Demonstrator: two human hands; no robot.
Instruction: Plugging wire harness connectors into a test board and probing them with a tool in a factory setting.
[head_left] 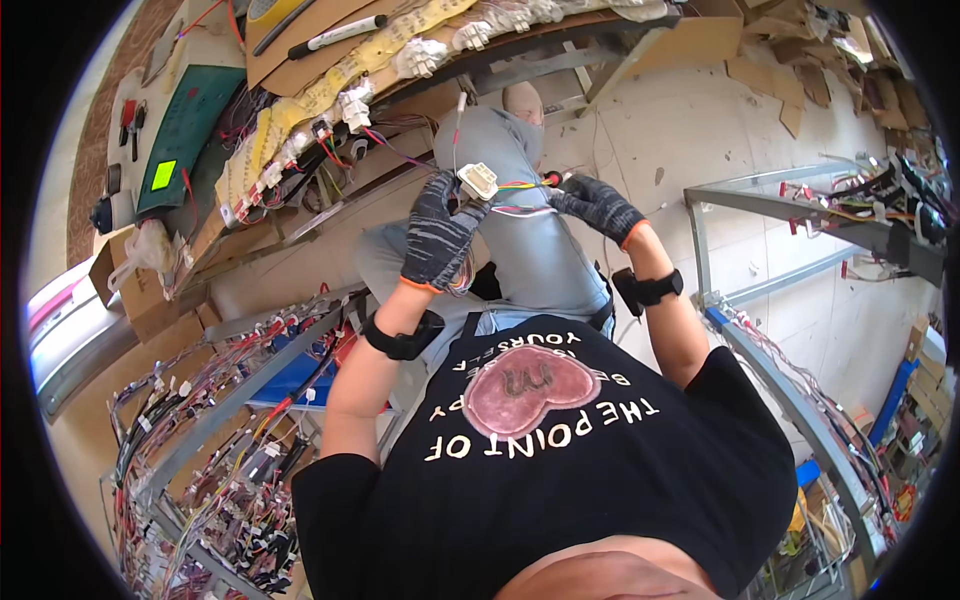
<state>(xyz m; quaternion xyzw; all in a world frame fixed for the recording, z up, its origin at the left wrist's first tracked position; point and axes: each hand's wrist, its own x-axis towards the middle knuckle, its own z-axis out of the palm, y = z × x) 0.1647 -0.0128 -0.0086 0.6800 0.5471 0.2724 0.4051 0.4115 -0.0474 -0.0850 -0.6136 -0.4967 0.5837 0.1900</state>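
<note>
My left hand [440,232], in a grey-black knit glove with an orange cuff, is closed on a cream-white wire connector [480,180] held above my lap. A bundle of coloured wires [520,185], with yellow, red and green strands, runs from the connector toward my right hand [600,208]. That hand, gloved alike, pinches the wires near a small dark and red end piece [552,179]. Paler wires sag just below, between both hands. More looped wire [462,275] hangs beside my left wrist. Parts of the fingertips are hidden.
Ahead stands a workbench with a yellow taped strip [330,88], white connectors [420,58] and a black-and-white marker [338,36]. Metal racks hung with wire harnesses flank me, left [240,400] and right [800,205]. Cardboard pieces [765,88] lie on the tiled floor.
</note>
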